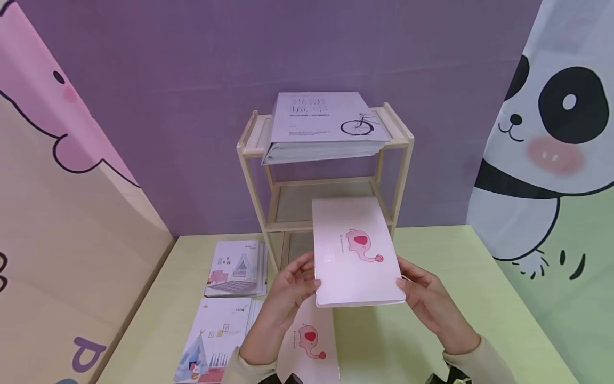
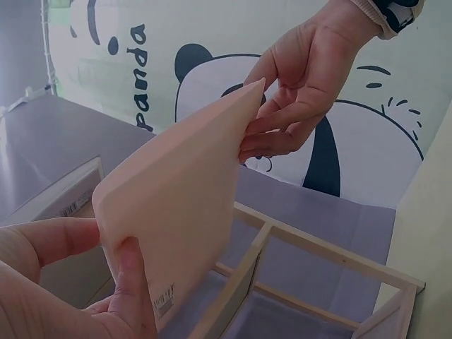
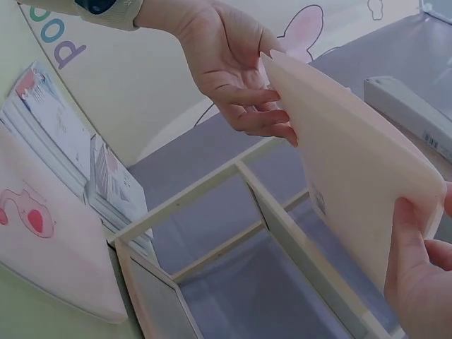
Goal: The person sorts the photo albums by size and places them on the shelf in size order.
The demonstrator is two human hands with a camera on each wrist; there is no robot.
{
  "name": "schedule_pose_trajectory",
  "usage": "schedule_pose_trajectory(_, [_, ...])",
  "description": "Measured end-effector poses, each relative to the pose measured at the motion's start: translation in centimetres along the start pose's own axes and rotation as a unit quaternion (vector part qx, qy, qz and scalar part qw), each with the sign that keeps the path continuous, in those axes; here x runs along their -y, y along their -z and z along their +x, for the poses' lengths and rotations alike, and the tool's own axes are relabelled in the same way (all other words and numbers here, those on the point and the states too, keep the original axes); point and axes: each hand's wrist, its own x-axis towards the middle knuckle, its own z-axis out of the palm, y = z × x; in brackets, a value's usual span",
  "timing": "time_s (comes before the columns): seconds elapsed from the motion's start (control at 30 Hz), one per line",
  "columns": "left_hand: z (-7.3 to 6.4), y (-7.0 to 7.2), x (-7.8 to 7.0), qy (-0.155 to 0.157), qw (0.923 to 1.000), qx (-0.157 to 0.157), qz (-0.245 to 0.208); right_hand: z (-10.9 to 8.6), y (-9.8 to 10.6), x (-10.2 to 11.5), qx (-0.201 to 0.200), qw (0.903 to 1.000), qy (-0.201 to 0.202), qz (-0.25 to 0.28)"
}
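Both hands hold a white notebook [image 1: 352, 218] with a pink elephant on its cover, raised above the table before a small wooden rack [image 1: 403, 165]. My left hand [image 1: 292, 293] pinches its left edge near the lower corner, thumb on the cover. On the opposite edge, my right hand [image 1: 429, 298] grips in the same way. A barcode [image 2: 164, 304] shows on the notebook's underside in the left wrist view. A matching elephant notebook [image 1: 314, 368] lies on the table below, partly covered by the left forearm and the held notebook.
A thick white book [image 1: 307, 120] with a bicycle drawing lies on the rack's top tier, overhanging its front. Left of the rack, two stacks of illustrated books, a rear stack [image 1: 235, 266] and a front stack [image 1: 216, 336], lie on the pale green table [image 1: 479, 288]. Printed cloth walls surround it.
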Motion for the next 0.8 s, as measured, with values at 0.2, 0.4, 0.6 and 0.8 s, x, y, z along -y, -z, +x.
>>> schedule_pose_trajectory(0.2, [1.4, 0.0, -0.5, -0.010, 0.9999, 0.004, 0.002, 1.3, 0.3, 0.4, -0.012, 0.9995, 0.006, -0.029])
schedule_pose_trajectory(0.4, [2.3, 0.0, -0.9, -0.021, 0.9997, -0.003, 0.009, 2.1, 0.4, 0.8, -0.016, 0.9985, 0.010, -0.052])
schedule_pose_trajectory(0.6, [3.0, 0.0, -1.2, -0.019, 0.9998, -0.006, 0.010, 2.7, 0.4, 1.2, -0.020, 0.9972, 0.014, -0.071])
schedule_pose_trajectory(0.8, [3.8, 0.0, -1.7, -0.024, 0.9996, -0.008, 0.012, 3.7, 0.3, 1.6, -0.026, 0.9960, 0.007, -0.085])
